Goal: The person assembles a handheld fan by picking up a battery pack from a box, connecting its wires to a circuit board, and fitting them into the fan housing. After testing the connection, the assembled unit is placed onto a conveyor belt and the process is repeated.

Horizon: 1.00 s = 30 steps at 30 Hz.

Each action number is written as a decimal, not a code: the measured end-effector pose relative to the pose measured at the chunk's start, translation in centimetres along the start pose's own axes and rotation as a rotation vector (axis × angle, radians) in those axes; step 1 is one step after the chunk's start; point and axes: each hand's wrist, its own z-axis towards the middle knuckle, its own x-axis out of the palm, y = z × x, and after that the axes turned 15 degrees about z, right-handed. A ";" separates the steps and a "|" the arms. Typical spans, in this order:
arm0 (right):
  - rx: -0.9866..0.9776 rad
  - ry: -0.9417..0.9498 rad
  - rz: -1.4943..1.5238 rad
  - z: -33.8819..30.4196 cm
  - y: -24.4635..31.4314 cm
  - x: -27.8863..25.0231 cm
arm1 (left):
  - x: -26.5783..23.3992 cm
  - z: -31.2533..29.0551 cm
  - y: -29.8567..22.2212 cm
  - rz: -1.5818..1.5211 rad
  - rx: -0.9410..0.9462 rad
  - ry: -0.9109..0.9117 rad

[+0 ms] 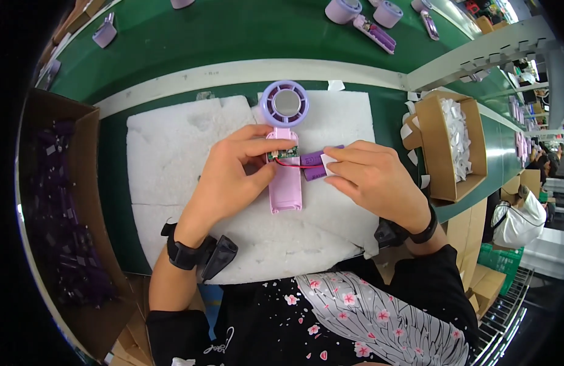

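Observation:
A handheld fan lies on a white foam sheet (166, 177), its round lilac head (286, 104) pointing away from me. Its pink handle shell (285, 192) is open and bares a small green circuit board (289, 152). My left hand (233, 171) is closed around the board end of the handle, fingers over the board and thumb at its side. Just right of the handle, my right hand (376, 174) grips a purple battery pack (314, 174), with a small white piece (327, 163) at its fingertips. Red and dark wires run between board and pack.
A cardboard box (80, 183) of dark purple parts stands at the left. Another box (425, 131) at the right holds white pieces. Beyond a pale rail (245, 67), several fan parts (375, 33) lie on a green conveyor belt (190, 36). A person (519, 216) sits far right.

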 end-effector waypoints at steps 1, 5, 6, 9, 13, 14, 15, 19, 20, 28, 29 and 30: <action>-0.002 0.029 -0.006 0.1 -0.3 -0.1 | 0.0 0.0 0.1 0.007 0.011 -0.010; 0.005 0.077 -0.054 0.5 -0.3 -0.1 | -0.5 0.3 0.1 0.001 -0.010 -0.003; -0.002 0.079 -0.079 0.6 -0.1 0.2 | -0.7 0.2 0.1 -0.002 -0.018 0.015; -0.004 0.085 -0.165 0.6 0.3 1.1 | -0.9 0.4 0.3 -0.002 -0.017 0.052; 0.006 0.100 -0.227 1.0 0.2 1.3 | -0.9 0.4 1.0 0.030 -0.038 0.024; 0.014 0.091 -0.186 1.1 0.0 1.1 | -0.7 0.4 1.1 0.032 -0.016 0.017; 0.021 0.083 -0.144 1.1 -0.2 1.0 | -0.5 0.4 1.2 0.034 0.004 0.009; 0.035 0.064 -0.082 0.4 -0.3 0.5 | -0.1 0.5 1.5 0.042 0.042 -0.009; 0.025 0.064 -0.077 0.3 -0.4 0.5 | -0.1 0.5 1.6 0.041 0.050 -0.008; -0.001 0.056 -0.195 0.2 0.0 1.1 | -0.2 0.7 1.4 0.055 0.046 0.000; -0.014 0.054 -0.188 0.5 0.2 1.1 | -0.2 0.6 1.3 0.054 0.049 0.014; -0.026 0.052 -0.183 0.9 0.1 0.9 | -0.4 0.5 1.2 0.045 0.030 0.016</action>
